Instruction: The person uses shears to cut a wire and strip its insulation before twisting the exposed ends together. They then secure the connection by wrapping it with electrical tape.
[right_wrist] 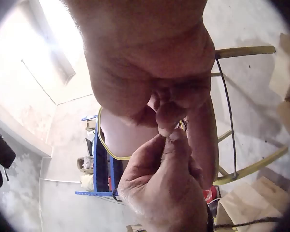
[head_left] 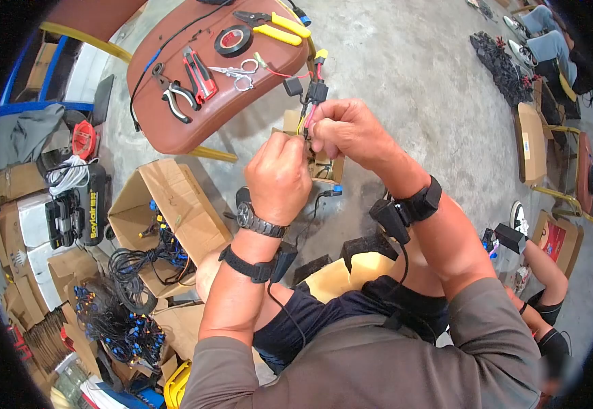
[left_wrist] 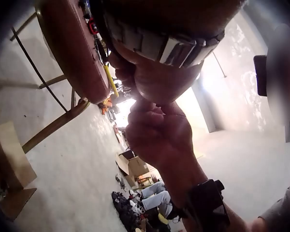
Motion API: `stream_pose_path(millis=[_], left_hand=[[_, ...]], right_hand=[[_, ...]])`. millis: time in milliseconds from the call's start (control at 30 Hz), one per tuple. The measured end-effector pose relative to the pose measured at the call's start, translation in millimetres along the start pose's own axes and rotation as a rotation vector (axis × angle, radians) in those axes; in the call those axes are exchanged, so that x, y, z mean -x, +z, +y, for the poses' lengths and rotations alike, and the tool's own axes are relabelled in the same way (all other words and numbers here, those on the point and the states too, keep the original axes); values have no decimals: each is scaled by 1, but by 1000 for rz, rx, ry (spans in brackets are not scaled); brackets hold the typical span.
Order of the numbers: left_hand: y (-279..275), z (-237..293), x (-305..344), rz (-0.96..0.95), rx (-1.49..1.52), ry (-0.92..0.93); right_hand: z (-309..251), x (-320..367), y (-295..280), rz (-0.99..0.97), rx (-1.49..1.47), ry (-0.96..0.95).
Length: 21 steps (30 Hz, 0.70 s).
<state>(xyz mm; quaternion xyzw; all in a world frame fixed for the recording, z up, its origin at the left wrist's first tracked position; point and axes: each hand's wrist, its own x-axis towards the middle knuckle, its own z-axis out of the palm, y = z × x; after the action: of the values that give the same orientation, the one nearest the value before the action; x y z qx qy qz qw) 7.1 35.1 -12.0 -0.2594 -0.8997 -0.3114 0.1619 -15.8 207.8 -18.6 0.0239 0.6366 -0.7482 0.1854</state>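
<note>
In the head view, a wiring harness [head_left: 317,93] with black housings, a yellow plug and red, pink and yellow wires runs down between the hands. My left hand [head_left: 279,174] pinches its lower wires with curled fingers. Close against it, my right hand [head_left: 347,133] pinches the pink and yellow wires between thumb and forefinger. The right wrist view shows the thumb and fingertips of the left hand [right_wrist: 164,179] meeting those of the right hand [right_wrist: 154,77], which mostly cover the wires. In the left wrist view, the right hand [left_wrist: 159,130] faces the backlit left hand.
A brown chair seat [head_left: 167,123] carries pliers [head_left: 177,99], a red utility knife [head_left: 200,76], scissors [head_left: 242,71], black tape [head_left: 233,41] and yellow-handled wire strippers [head_left: 276,31]. Cardboard boxes [head_left: 180,204] and bundled cables [head_left: 119,320] crowd the left. Other people sit at right.
</note>
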Motion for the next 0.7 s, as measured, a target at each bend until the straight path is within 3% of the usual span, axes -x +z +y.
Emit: stream_pose_path(millis=[700], left_hand=[[1, 0, 3, 12, 343, -151]], right_hand=[[3, -2, 0, -51, -76, -14]])
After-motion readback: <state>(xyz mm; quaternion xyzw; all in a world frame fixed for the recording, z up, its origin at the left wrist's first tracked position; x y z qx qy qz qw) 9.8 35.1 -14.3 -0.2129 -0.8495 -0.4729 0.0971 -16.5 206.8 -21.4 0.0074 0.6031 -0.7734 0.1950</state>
